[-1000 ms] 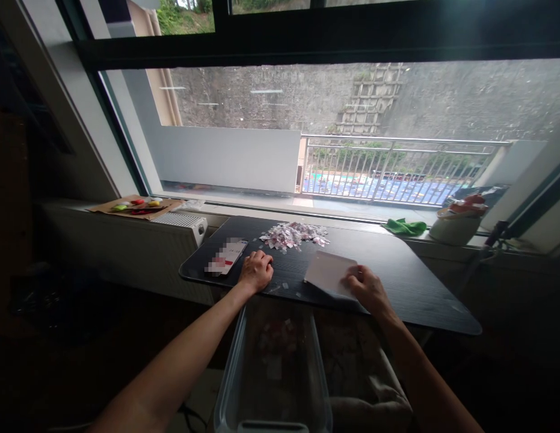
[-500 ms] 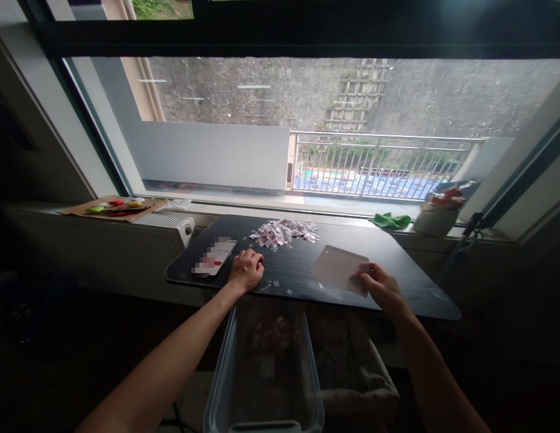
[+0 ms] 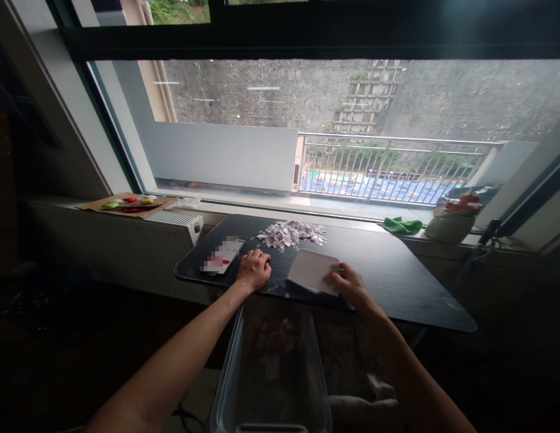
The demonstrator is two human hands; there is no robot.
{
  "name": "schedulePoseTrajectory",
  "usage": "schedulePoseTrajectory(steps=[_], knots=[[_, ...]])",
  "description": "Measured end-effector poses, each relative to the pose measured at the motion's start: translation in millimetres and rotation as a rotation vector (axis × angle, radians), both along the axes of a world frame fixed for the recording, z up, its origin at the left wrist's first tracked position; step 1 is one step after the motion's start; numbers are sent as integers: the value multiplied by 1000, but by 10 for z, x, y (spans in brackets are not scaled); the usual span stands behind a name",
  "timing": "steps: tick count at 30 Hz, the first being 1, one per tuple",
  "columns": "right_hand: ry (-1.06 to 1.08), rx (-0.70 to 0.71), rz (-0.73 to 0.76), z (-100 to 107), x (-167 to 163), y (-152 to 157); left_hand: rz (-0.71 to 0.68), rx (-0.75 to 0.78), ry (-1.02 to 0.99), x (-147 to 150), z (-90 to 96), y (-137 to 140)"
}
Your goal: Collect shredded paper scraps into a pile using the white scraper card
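Note:
My right hand grips a thin white rectangular scraper-like sheet by its right edge, holding it low and tilted over the black tabletop. My left hand rests on the table's near edge with its fingers curled in, and nothing shows in it. Beyond the hands lies a loose heap of small pale paper-like scraps. A few stray scraps lie near the front edge, partly hidden by the sheet. Below that edge stands a clear plastic bin with some scraps inside.
A phone with a lit screen lies left of my left hand. On the sill are a green cloth and a pale pot to the right. Brown paper with colourful items lies at left, near a white radiator.
My right hand has moved left with the white sheet, which is now closer to my left hand and covers part of the front edge. The left hand stays on the table; the view has shifted slightly.

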State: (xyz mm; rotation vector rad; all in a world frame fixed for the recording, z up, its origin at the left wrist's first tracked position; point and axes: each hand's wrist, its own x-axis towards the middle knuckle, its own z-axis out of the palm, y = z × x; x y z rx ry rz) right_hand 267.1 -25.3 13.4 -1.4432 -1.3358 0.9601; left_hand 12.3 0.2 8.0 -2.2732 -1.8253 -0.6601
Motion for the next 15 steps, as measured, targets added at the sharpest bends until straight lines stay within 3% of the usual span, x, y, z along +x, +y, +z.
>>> schedulePoseTrajectory(steps=[10,15], knots=[[56,-23,167,21,-101,-38,5,-5,-6,10,-5,-1],[0,20,94,57,-184,116,11,-8,1,13,10,-6]])
